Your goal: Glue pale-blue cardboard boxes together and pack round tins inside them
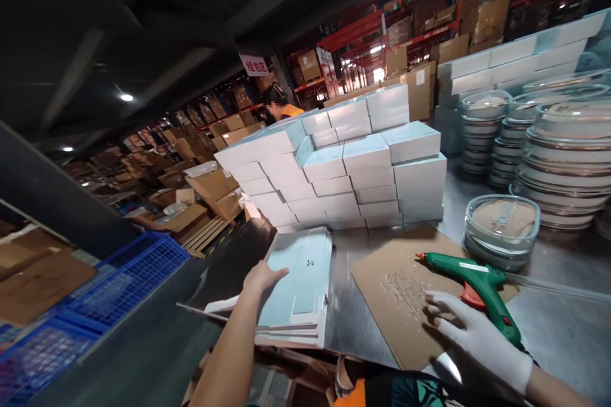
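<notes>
The left hand (260,276) is lying with its fingers spread flat on the top of a pile of flat blanks (298,289); it is pressing or touching the top sheet, not gripping it, as far as I can see. The right hand (470,331), in a white glove, is resting open on a cardboard sheet (396,292), its fingers stretched out and closing on nothing. The glue gun (477,286) is lying just beside these fingers, maybe touching the glove near its handle, with its nozzle pointing to the left over the cardboard. The gun is not held.

Going outward, a big stack of finished boxes (353,165) is standing on the metal table (563,331) behind the blanks, many layers high, and another row of the same boxes is standing at the far right. Round glass dishes (501,222) are piled at the right, one low pile near the gun and taller piles behind it.

My judgement: a large part of the work is already done, because so many boxes are stacked up, but the pile of blanks is thick, so a good number is left to make. The next blank is not yet lifted.

A person in an orange vest (281,108) is working far behind the stack.
</notes>
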A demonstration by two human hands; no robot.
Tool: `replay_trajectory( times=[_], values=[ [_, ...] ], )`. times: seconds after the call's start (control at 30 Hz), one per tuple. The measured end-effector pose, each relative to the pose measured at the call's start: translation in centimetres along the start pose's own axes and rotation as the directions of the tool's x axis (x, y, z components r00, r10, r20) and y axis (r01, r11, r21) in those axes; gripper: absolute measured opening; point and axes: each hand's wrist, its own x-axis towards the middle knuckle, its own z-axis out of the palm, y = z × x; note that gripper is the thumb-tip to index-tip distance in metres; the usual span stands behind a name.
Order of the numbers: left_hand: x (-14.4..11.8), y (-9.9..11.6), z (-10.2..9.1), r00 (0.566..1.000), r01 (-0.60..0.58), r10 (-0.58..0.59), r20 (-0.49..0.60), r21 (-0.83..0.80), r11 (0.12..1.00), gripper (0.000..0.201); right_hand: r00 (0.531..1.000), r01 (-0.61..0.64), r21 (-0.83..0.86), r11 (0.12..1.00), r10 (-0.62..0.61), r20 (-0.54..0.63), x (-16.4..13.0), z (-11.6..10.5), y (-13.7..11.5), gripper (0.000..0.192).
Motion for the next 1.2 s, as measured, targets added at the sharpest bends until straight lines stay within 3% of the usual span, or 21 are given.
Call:
replay_trajectory(
  times=[0.1, 0.17, 0.23, 0.3, 0.33, 0.4, 0.47, 0.53, 0.63, 0.7, 0.77, 0.83, 0.93, 1.03, 1.1, 1.2],
  values=[
    [0.1, 0.5, -1.5, 0.997, 0.039, -0.045, -0.062, -0.091, 0.995, 0.063, 0.998, -0.041, 0.014, 0.999, 0.04, 0.056, 0.3, 0.0, -0.5, 0.068],
    [-0.9, 2.1, -2.6, 0.998, -0.057, 0.046, -0.048, -0.266, 0.962, 0.058, 0.999, -0.039, -0.019, 0.999, 0.04, 0.034, 0.9, 0.1, -1.4, 0.077],
    [-3.1, 4.6, -3.0, 0.979, -0.152, 0.203, 0.022, -0.587, 0.795, 0.062, 1.0, -0.008, 0.022, 1.0, 0.007, 0.015, 1.6, 0.2, -2.8, 0.091],
    [-6.2, 7.3, -2.3, 0.913, -0.128, 0.397, 0.09, -0.862, 0.491, 0.069, 0.997, 0.079, 0.142, 0.987, -0.079, 0.0, 2.3, 0.3, -4.8, 0.103],
    [-7.8, 8.6, -1.5, 0.863, -0.097, 0.491, 0.117, -0.916, 0.389, 0.07, 0.99, 0.14, 0.212, 0.967, -0.141, -0.009, 2.5, 0.1, -5.8, 0.106],
    [-10.7, 10.4, 0.8, 0.74, -0.029, 0.649, 0.179, -0.955, 0.297, 0.074, 0.967, 0.248, 0.324, 0.913, -0.253, -0.029, 2.5, -0.6, -7.8, 0.106],
    [-12.6, 11.6, 3.6, 0.671, 0.016, 0.715, 0.198, -0.967, 0.254, 0.083, 0.944, 0.322, 0.383, 0.866, -0.324, -0.063, 2.0, -1.5, -9.1, 0.108],
    [-13.8, 12.7, 6.2, 0.673, 0.011, 0.721, 0.165, -0.977, 0.213, 0.092, 0.93, 0.366, 0.405, 0.838, -0.345, -0.127, 1.1, -2.2, -9.6, 0.112],
    [-14.5, 15.0, 8.6, 0.739, -0.155, 0.673, 0.012, -0.97, 0.188, 0.1, 0.923, 0.371, 0.458, 0.808, -0.373, -0.09, -0.4, -2.0, -9.6, 0.107],
    [-14.6, 16.6, 9.2, 0.808, -0.305, 0.576, -0.122, -0.924, 0.232, 0.1, 0.917, 0.344, 0.507, 0.791, -0.399, 0.0, -1.2, -1.4, -9.7, 0.104],
    [-14.6, 17.6, 9.5, 0.844, -0.422, 0.476, -0.247, -0.854, 0.305, 0.098, 0.916, 0.36, 0.485, 0.797, -0.4, -0.022, -1.6, -1.0, -10.1, 0.1],
    [-14.8, 17.6, 9.8, 0.819, -0.515, 0.471, -0.327, -0.781, 0.353, 0.099, 0.907, 0.418, 0.412, 0.81, -0.397, -0.14, -1.6, -1.2, -10.7, 0.097],
    [-15.2, 16.3, 10.2, 0.726, -0.635, 0.57, -0.385, -0.694, 0.34, 0.092, 0.882, 0.47, 0.356, 0.808, -0.414, -0.226, -1.0, -2.3, -11.5, 0.097],
    [-15.3, 15.1, 10.3, 0.632, -0.725, 0.644, -0.431, -0.623, 0.294, 0.065, 0.929, 0.359, 0.378, 0.853, -0.287, -0.234, 0.0, -3.0, -11.9, 0.076],
    [-15.2, 14.8, 10.2, 0.611, -0.744, 0.664, -0.431, -0.598, 0.297, 0.055, 0.944, 0.269, 0.381, 0.885, -0.164, -0.286, 0.5, -2.7, -12.0, 0.054],
    [-15.3, 15.0, 10.7, 0.621, -0.751, 0.58, -0.528, -0.612, 0.248, 0.066, 0.873, 0.292, 0.256, 0.922, -0.148, -0.464, 1.1, -1.4, -12.1, 0.03]
  ],
)
